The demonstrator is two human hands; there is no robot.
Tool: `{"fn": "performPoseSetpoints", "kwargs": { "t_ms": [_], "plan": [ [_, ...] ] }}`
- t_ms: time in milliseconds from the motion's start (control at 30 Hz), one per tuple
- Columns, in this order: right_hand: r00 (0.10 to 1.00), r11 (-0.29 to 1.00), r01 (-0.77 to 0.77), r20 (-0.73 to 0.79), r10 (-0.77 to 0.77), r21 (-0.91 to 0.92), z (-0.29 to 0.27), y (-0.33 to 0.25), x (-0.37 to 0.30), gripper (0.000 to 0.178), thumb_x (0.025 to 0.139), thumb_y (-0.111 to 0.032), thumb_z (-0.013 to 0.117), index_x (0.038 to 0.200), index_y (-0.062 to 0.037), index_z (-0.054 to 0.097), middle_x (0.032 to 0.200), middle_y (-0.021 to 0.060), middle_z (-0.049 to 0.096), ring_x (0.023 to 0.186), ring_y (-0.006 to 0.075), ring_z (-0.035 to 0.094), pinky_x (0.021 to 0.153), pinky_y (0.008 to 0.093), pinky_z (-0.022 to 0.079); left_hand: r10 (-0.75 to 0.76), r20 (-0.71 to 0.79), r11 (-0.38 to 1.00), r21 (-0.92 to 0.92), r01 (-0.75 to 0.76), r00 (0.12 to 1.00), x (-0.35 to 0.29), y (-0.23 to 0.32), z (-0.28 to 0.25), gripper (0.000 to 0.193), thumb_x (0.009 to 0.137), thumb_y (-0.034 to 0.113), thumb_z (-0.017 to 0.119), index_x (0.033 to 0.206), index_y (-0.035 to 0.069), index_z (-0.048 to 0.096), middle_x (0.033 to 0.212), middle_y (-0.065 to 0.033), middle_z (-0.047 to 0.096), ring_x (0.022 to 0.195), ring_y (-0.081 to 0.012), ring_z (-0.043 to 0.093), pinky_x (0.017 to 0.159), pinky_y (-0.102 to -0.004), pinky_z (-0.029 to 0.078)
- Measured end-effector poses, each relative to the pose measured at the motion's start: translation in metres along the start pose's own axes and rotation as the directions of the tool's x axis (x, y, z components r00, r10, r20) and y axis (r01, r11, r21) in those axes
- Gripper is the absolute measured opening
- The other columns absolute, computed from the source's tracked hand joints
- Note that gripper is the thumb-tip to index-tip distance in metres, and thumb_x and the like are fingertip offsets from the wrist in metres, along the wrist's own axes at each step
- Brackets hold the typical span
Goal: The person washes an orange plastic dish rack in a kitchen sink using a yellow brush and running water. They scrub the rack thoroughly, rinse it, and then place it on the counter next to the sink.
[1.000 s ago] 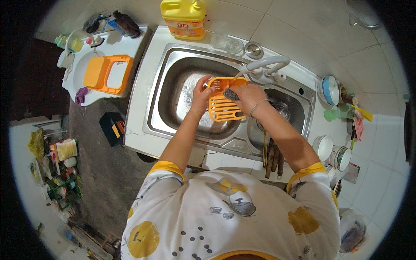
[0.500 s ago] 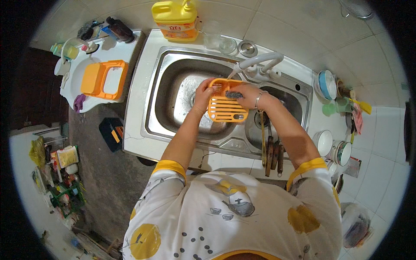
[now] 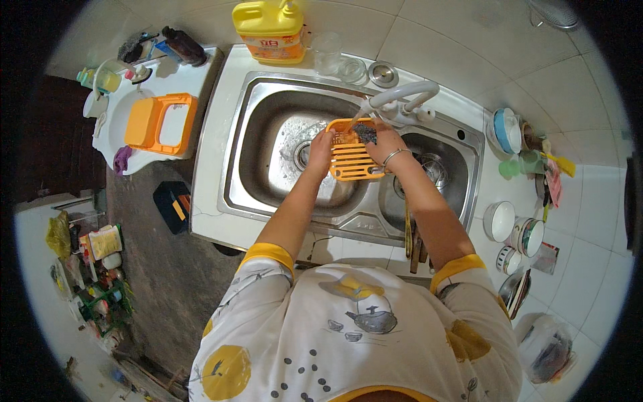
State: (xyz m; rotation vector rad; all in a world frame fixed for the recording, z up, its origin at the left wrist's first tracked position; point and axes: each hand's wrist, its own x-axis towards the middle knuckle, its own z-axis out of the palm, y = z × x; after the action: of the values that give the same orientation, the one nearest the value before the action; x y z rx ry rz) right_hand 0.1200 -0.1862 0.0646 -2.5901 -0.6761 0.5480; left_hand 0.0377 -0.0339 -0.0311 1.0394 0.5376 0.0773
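Observation:
An orange slotted plastic rack (image 3: 351, 165) is held up over the divider between the two basins of a steel sink (image 3: 258, 161). My left hand (image 3: 321, 150) is closed on its left side, the thumb along the rim. A dark grey steel wool scrubber (image 3: 365, 132) lies against the upper compartment of the rack, under the fingers of my right hand (image 3: 388, 143), which is closed on it at the rack's right edge. Water from the white faucet (image 3: 402, 92) runs into the rack's upper end. The right hand's fingertips are partly hidden.
Long-handled utensils (image 3: 416, 244) rest in the right basin. A yellow jug (image 3: 269, 33), glass jars (image 3: 351, 69) and a sink strainer (image 3: 384, 74) stand along the back. Bowls (image 3: 499, 221) line the right counter. Another orange container (image 3: 149, 124) sits on the washbasin at left.
The rack has shifted slightly right and up, toward the faucet. The scrubber has moved a little right and up with my right hand, and the running water now meets the rack's upper compartment.

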Motion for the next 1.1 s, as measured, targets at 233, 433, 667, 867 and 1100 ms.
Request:
{"fn": "performPoseSetpoints", "kwargs": {
  "t_ms": [233,433,667,867,1100],
  "plan": [
    [0.997,0.996,-0.075,-0.018,0.076,0.039,0.019,0.011,0.006,0.035,0.075,-0.016,0.063,0.106,-0.0015,0.054,0.103,0.0206,0.060,0.098,0.0359,0.058,0.088,0.0404,0.045,-0.138,-0.103,0.990,-0.057,0.133,0.985,-0.008,-0.013,0.006,0.038,0.091,0.027,0.056,0.117,0.000,0.050,0.099,-0.0086,0.060,0.084,-0.0172,0.060,0.073,-0.0296,0.050],
    [0.996,0.996,0.077,-0.047,-0.074,0.051,0.033,0.017,0.000,0.034,0.076,-0.019,0.063,0.108,-0.0080,0.062,0.106,0.0130,0.062,0.100,0.0317,0.058,0.090,0.0364,0.045,-0.322,0.063,0.940,-0.094,0.327,0.945,-0.028,-0.014,0.000,0.051,0.091,0.020,0.055,0.135,0.024,0.028,0.119,-0.0065,0.049,0.099,-0.0229,0.057,0.070,-0.0398,0.055],
    [0.997,0.996,0.079,-0.002,-0.079,-0.030,0.047,-0.018,0.012,0.032,0.079,-0.023,0.063,0.106,-0.0051,0.062,0.106,0.0143,0.062,0.099,0.0302,0.058,0.086,0.0380,0.046,-0.116,0.221,0.988,-0.077,0.136,0.968,-0.022,-0.023,-0.007,0.095,0.080,-0.009,0.059,0.145,0.017,-0.005,0.127,-0.0129,0.046,0.111,-0.0234,0.052,0.090,-0.0340,0.049],
    [0.975,0.977,0.182,0.107,-0.193,0.108,0.038,0.003,0.003,0.057,0.076,-0.032,0.064,0.126,-0.0101,0.047,0.120,0.0183,0.054,0.109,0.0328,0.053,0.093,0.0392,0.042,-0.089,0.150,0.993,-0.070,0.100,0.985,-0.019,-0.023,-0.019,0.084,0.079,-0.010,0.059,0.143,0.008,0.008,0.122,-0.0132,0.048,0.108,-0.0219,0.053,0.089,-0.0321,0.049],
    [0.988,0.995,0.103,0.111,-0.104,0.015,0.034,0.004,-0.011,0.051,0.078,-0.030,0.064,0.122,-0.0074,0.049,0.096,0.0171,0.064,0.090,0.0347,0.061,0.081,0.0421,0.048,-0.197,0.139,0.967,-0.134,0.215,0.971,-0.035,-0.010,-0.022,0.045,0.080,-0.007,0.056,0.122,0.004,0.042,0.106,-0.0084,0.058,0.094,-0.0204,0.060,0.083,-0.0323,0.051]
  ]
}}
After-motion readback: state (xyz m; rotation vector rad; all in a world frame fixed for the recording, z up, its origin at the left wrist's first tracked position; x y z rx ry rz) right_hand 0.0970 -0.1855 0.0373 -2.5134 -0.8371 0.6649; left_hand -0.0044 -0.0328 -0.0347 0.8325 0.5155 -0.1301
